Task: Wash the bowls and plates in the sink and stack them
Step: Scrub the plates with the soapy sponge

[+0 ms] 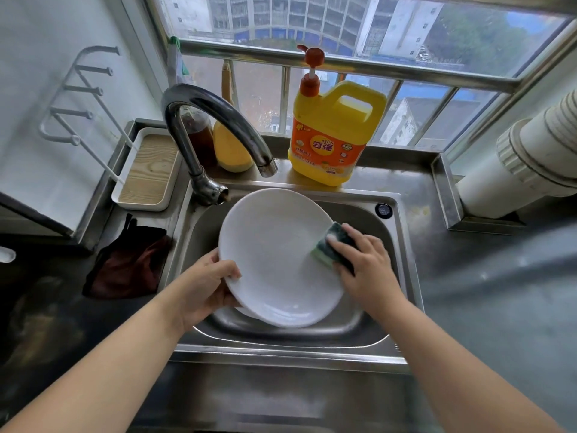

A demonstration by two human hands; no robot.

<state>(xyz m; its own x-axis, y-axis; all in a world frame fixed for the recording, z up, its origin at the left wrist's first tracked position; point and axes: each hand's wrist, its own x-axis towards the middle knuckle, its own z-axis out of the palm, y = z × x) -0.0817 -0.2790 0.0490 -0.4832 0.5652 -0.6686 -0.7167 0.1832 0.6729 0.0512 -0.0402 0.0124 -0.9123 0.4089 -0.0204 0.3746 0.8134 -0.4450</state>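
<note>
Steel counter (pixel 468 276) under a barred window (pixel 343 73), with a steel sink (pixel 402 245) sunk in its middle. Over the basin, a white plate (pixel 274 260), tilted, far edge raised toward the tap. Gripped at its left rim by the left hand (pixel 206 285), thumb hooked over the face, fingers curled behind. Pressed against its right rim, a green sponge (pixel 335 245), soapy at the top, clasped by the right hand (pixel 365 264) with fingers bent over its back. Beneath the plate, at the basin floor, a sliver of more white crockery (pixel 237 312), mostly hidden; kind and number not tellable.

Behind the basin, a curved chrome faucet (pixel 218 120), spout hanging just past the plate's far edge. On the ledge to its right, a yellow detergent jug (pixel 331 139) with an orange pump. Partly hidden behind the faucet's arc, a brown bottle (pixel 199 135) and a yellow bottle (pixel 231 148), side by side. To the left, a white tray (pixel 150 173) with a wood-grain floor, a white wire rack (pixel 78 98) rising from it along the wall. Nearer, left of the sink, a dark crumpled cloth (pixel 128 267). At far right, a thick white pipe (pixel 524 160) slanting down to the counter.
</note>
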